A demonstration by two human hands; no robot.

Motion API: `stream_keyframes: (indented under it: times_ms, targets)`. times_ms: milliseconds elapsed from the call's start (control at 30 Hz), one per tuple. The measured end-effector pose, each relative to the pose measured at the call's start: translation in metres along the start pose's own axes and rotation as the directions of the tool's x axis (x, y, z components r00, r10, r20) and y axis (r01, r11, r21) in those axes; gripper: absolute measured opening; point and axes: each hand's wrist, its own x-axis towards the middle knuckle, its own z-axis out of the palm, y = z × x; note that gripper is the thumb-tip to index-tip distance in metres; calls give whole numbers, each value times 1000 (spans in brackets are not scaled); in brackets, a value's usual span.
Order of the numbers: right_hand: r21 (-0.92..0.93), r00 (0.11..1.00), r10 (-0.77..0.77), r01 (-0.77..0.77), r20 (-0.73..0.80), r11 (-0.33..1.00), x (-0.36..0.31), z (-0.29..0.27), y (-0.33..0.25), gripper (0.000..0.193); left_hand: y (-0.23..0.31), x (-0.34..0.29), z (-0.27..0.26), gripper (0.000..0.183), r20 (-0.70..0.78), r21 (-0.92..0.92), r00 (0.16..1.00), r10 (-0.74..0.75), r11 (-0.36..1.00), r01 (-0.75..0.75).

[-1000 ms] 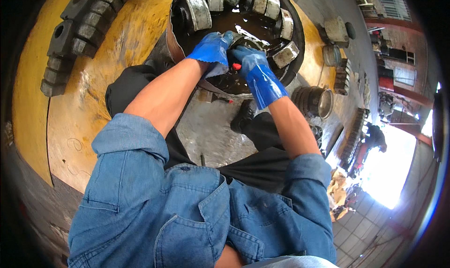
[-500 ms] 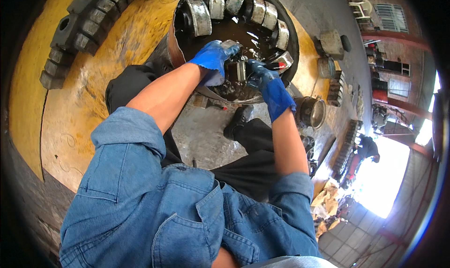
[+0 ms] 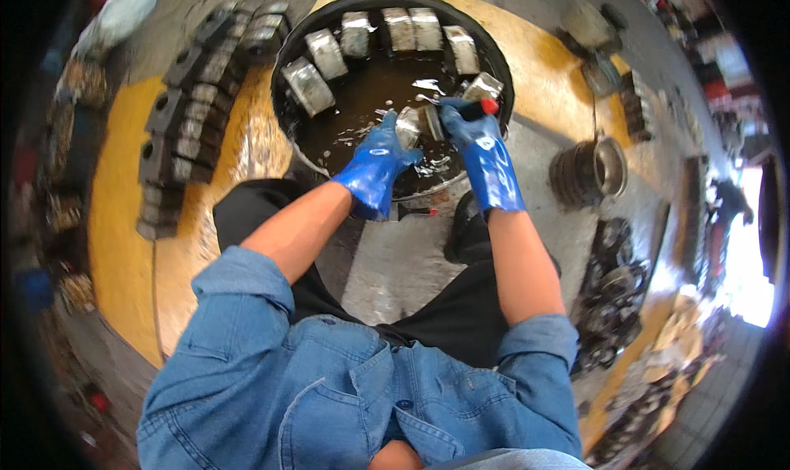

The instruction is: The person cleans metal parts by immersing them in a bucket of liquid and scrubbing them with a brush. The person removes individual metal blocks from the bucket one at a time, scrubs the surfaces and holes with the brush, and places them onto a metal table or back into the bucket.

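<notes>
My left hand [image 3: 378,162], in a blue rubber glove, grips a wet, shiny metal part [image 3: 408,128] above dark liquid in a round black tub [image 3: 290,133]. Its fingers hide much of the part's shape. In my right hand [image 3: 477,145], gloved the same way, is a paintbrush [image 3: 477,108] with a black handle and red end. The brush's metal band lies against or very close to the part; I cannot tell whether its bristles touch. Several metal blocks [image 3: 309,87] stand along the tub's inner wall, partly in the liquid.
A second brush [image 3: 415,213] with a red-tipped handle lies by the tub's near side. Rows of dark metal blocks [image 3: 197,112] line the yellow floor at left. A hollow metal cylinder [image 3: 588,172] and a heap of dark, oily parts [image 3: 613,293] are at right.
The view has turned, with more of the left side showing. The brush has come up to the metal part, and my left hand has lowered it toward the brush.
</notes>
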Motion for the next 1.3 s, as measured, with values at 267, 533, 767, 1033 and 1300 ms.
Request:
stream_keyframes:
  times_ms: [267, 533, 767, 1033, 1300]
  targets:
    - [-708, 889, -294, 458, 352, 538, 8, 16, -32, 21, 15, -25, 10, 35, 161, -540, 986, 42, 840, 52]
    - [-755, 788, -613, 429, 46, 495, 19, 46, 22, 3, 55, -38, 16, 57, 478, -436, 861, -172, 805, 403]
    - [-693, 803, -582, 491, 126, 528, -17, 23, -12, 7, 20, -37, 15, 56, 459, -491, 877, -140, 782, 383]
    - [-637, 731, -680, 499, -54, 587, 17, 29, 8, 10, 38, -30, 17, 56, 483, -252, 876, -2, 957, 141]
    - [-672, 763, -646, 491, 24, 554, 25, 39, 23, 9, 48, -18, 29, 58, 422, -251, 907, -13, 959, 131]
